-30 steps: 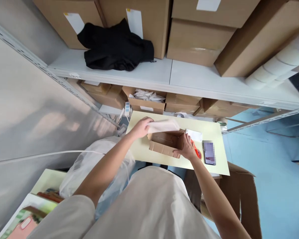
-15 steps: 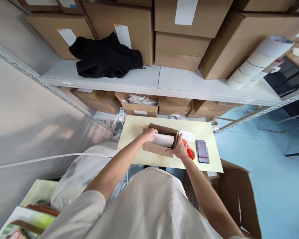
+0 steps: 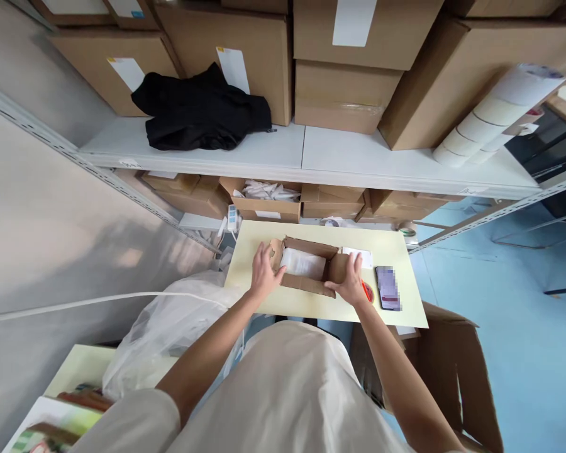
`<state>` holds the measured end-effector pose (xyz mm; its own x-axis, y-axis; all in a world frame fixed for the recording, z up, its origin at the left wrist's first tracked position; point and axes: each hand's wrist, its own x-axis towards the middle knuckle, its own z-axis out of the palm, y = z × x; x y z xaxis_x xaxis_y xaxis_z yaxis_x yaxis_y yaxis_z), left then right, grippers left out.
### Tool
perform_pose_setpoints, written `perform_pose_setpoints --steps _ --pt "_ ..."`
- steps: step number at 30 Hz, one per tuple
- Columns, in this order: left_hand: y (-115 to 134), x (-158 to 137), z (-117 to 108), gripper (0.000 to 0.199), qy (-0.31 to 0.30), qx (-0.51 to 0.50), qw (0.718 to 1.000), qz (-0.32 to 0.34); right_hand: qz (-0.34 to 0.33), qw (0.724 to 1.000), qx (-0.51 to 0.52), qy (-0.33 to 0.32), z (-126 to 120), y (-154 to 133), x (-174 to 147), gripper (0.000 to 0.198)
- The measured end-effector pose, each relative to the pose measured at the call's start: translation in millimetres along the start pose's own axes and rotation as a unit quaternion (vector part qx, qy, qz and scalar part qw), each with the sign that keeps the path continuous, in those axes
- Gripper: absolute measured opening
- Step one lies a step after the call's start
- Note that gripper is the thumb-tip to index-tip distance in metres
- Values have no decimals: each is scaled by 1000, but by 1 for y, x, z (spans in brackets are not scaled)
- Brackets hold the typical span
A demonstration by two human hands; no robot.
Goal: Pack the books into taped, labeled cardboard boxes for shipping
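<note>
A small open cardboard box (image 3: 306, 287) rests on the pale yellow table, and a white wrapped packet (image 3: 303, 263) lies inside it. My left hand (image 3: 265, 275) is at the box's left end, its fingers stretched beside the raised end flap (image 3: 275, 253) and its thumb near the front corner. At the other end, my right hand (image 3: 350, 284) holds the box, thumb on the front rim and fingers behind the right flap (image 3: 338, 267). Partly hidden by that hand is a red tape dispenser (image 3: 366, 291).
A phone (image 3: 388, 288) and a white card (image 3: 360, 257) lie right of the box on the table (image 3: 245, 302). Shelves (image 3: 349, 165) behind hold cartons, black cloth (image 3: 207, 110) and paper rolls (image 3: 493, 119). Clear plastic (image 3: 155, 327) bulges at left; a large open carton (image 3: 448, 365) stands at right.
My left hand has come out of the box and moved left to its end flap. My right hand has shifted slightly right, and the right flap now leans outward.
</note>
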<state>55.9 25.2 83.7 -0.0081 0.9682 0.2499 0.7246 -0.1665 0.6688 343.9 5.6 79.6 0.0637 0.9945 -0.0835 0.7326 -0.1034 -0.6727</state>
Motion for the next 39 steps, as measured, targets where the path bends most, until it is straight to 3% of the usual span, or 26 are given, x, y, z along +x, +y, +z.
perform_pose_setpoints --steps 2,5,8,11,14,16,19,21,24,28,31,35,37,39 --pt "-22 -6 2 92 -5 -127 986 -104 36 993 103 43 -1 10 -4 112" --pt "-43 -4 10 104 -93 -269 944 -167 55 972 227 -8 -2 19 -8 88" --pt "-45 3 11 113 -177 -279 939 -91 -18 975 201 -95 -3 17 -8 73" --pt "-40 10 0 122 -274 -168 946 54 -118 976 89 -160 -8 13 -5 63" --pt "-38 19 -15 132 -347 -24 923 165 -173 962 -33 -208 -16 13 -1 74" --pt "-40 24 -20 123 -364 36 909 199 -182 951 -101 -228 -20 15 0 82" --pt "-41 24 -19 84 -341 55 916 204 -191 945 -131 -230 -20 15 -3 81" --pt "-40 17 -14 62 -312 35 931 189 -183 956 -99 -205 -16 12 -6 66" --pt "-39 2 -5 46 -267 -13 952 151 -144 980 -35 -134 -7 7 -9 44" --pt "-39 -12 7 51 -181 -81 978 69 -73 997 13 -21 6 1 -9 35" --pt "-38 -18 18 55 -127 -94 987 34 -39 998 17 42 10 1 -1 56" --pt "-34 -23 26 49 -109 -49 992 36 -89 996 7 19 4 1 19 99" --pt "-31 -23 26 47 -112 -26 993 38 -127 992 -3 -12 -1 -2 28 98" --pt "-28 -22 24 46 -119 -12 992 44 -149 988 -9 -30 -3 -6 34 83"
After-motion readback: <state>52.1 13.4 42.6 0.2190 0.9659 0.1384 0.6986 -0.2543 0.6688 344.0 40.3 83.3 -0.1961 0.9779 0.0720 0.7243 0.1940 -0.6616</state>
